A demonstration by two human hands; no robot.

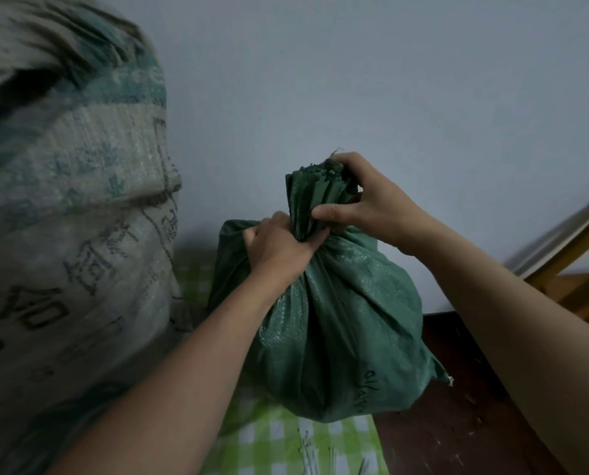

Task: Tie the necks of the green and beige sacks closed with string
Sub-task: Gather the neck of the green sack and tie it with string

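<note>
A full green woven sack (341, 323) stands in the middle on a green checked cloth (324, 440). Its neck (312, 200) is gathered into a bunch pointing up. My left hand (276, 245) grips the neck at its base. My right hand (361, 197) holds the bunched top just above, fingers curled over it. A large beige sack (70, 214) with green print and dark lettering towers at the left, close to the green one. Pale strands, perhaps string (312, 455), lie on the cloth at the bottom edge.
A pale blue-grey wall (389, 80) rises right behind the sacks. A dark wooden surface (457, 399) lies to the right of the cloth. A wooden frame (574, 255) leans at the far right.
</note>
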